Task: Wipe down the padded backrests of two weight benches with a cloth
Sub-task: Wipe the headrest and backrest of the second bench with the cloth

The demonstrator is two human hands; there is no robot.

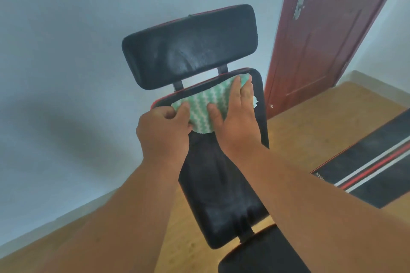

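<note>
Head view shows the left hand (163,127) pinching the cloth's (209,104) left edge; the cloth lies across the backrest (224,186) top. The right hand (236,113) presses flat on it, fingers straight. Being thin and limp, the cloth probably bunches, so holding its edge helps.

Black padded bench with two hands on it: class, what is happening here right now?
A person is wiping the black padded backrest of a weight bench with a green-and-white zigzag cloth. The left hand pinches the cloth's left edge, while the right hand presses flat on it near the pad's top end, just below the black headrest cushion. A second, striped bench pad lies to the right.
</note>
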